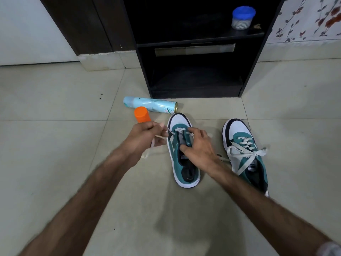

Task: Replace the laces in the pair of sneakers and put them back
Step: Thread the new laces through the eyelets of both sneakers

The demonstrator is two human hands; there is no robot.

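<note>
Two teal, white and black sneakers stand on the tiled floor. The left sneaker is only laced at its lowest eyelets. My left hand grips the white lace and holds it out to the left of that shoe. My right hand rests on the shoe's opening, with its fingers and thumb pinching the tongue. The right sneaker is fully laced with a white lace tied in a bow, and neither hand touches it.
A light blue spray can lies on its side just beyond the left shoe, with an orange-capped bottle beside it. A black shelf unit stands behind; a blue-lidded jar sits on its upper shelf.
</note>
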